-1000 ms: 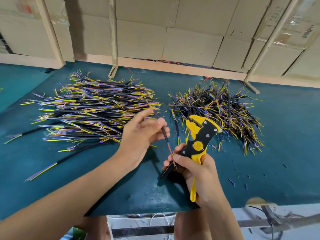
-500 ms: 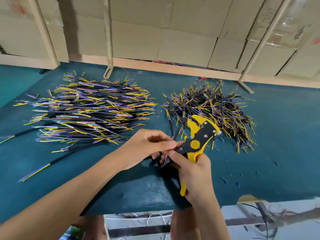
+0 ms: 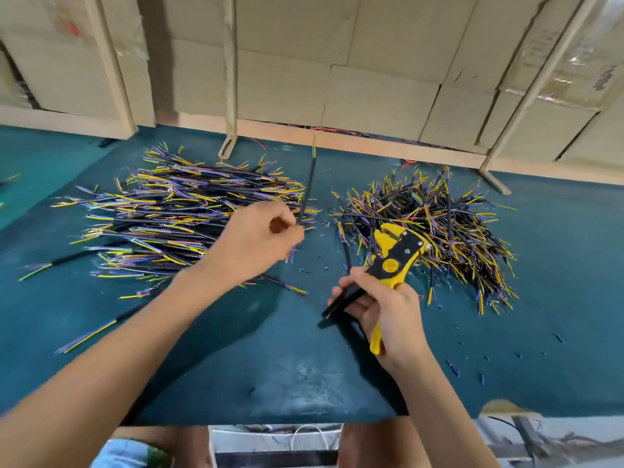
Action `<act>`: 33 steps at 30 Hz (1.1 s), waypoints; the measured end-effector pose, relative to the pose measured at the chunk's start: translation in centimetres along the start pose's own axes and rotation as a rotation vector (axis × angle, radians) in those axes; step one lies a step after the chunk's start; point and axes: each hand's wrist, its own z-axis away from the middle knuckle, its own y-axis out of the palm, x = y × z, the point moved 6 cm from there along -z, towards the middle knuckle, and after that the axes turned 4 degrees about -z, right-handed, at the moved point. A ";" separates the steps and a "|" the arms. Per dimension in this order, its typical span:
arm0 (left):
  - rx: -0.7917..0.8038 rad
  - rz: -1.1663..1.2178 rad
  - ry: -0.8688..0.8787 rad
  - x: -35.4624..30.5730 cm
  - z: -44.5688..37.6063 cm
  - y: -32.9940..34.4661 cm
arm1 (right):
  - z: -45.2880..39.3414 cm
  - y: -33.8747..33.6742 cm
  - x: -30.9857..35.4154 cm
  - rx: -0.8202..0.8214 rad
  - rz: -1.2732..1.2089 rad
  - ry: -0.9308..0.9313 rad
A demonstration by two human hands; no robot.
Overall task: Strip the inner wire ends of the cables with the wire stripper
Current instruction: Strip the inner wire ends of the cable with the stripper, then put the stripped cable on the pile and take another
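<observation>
The left hand [image 3: 260, 241] pinches one black-sheathed cable with coloured inner wires [image 3: 309, 184], which stands up and away over the teal table mat [image 3: 236, 366], between the flat pile of cables [image 3: 189, 211] on the left and the tangled heap of cables [image 3: 435, 224] on the right. The right hand [image 3: 388, 312] grips the handles of the yellow-and-black wire stripper [image 3: 393, 258]; its jaws hold nothing. To strip well, the cable's wire ends should probably go squarely into the jaws, held firmly near the sheath, then be squeezed in one clean pull.
</observation>
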 end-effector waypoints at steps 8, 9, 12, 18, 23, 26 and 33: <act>0.236 -1.066 0.176 -0.7 -5.1 -7.3 | -0.2 0.1 -0.1 0.025 0.007 -0.044; 0.370 -1.050 0.198 -0.5 -4.7 -6.2 | -0.2 0.0 -0.1 0.027 0.006 -0.047; 0.641 -1.186 0.235 1.4 -3.0 -3.0 | -0.2 -0.2 0.0 0.018 0.025 -0.060; 0.296 -0.523 0.365 0.1 -1.8 -3.4 | -0.1 -0.1 0.1 0.025 0.055 -0.064; 0.095 0.027 0.401 -4.1 0.5 -3.8 | 0.1 0.1 0.2 0.059 0.050 -0.049; 0.157 0.422 0.251 -4.4 0.8 -2.9 | 0.3 0.4 0.2 0.093 0.049 -0.045; 0.127 0.988 -0.204 -0.5 0.4 0.5 | 1.5 1.8 -0.1 0.354 0.126 0.030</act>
